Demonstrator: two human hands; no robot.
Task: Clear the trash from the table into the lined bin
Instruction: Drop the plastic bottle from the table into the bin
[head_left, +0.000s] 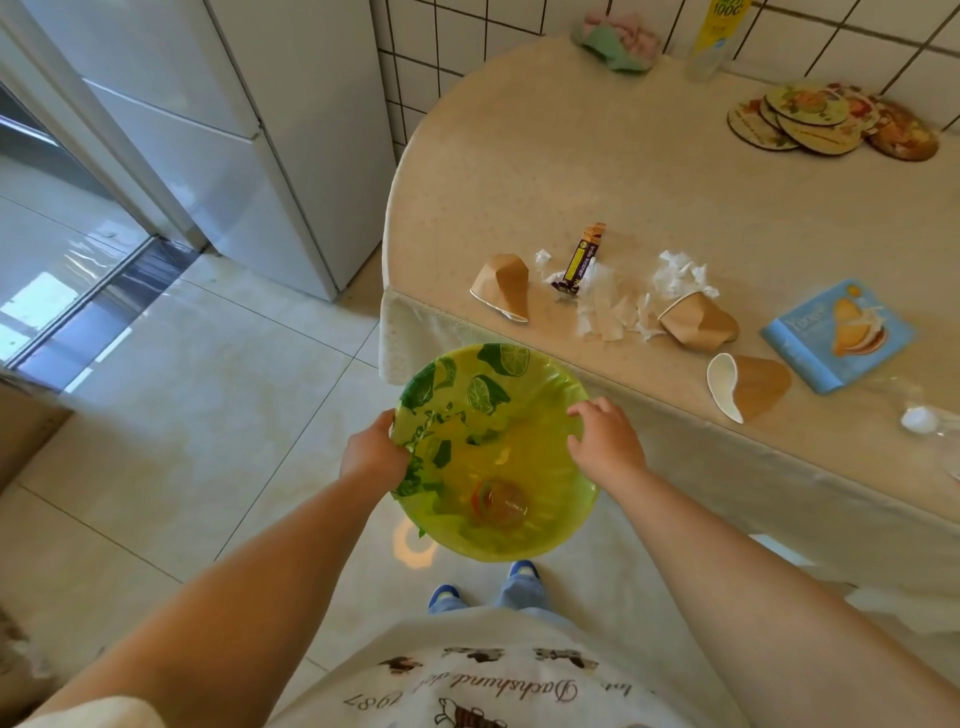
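A round bin lined with a green lime-print bag (524, 374) stands on the floor by the table's front edge. My left hand (371, 457) grips its left rim. My right hand (605, 441) rests on the right rim, fingers spread. A clear plastic cup (501, 504) lies inside. On the table lie three crushed brown paper cups (501, 286) (698, 319) (748, 387), torn white tissue (641, 299), a dark snack wrapper (582, 260) and a blue biscuit box (839, 335).
The table (597, 171) wears a beige cloth. Round coasters (826, 122) lie at the back right, folded cloths (615, 44) and a bottle (714, 41) by the tiled wall. A clear plastic bottle with a white cap (922, 421) lies at the right. A white fridge (249, 130) stands on the left.
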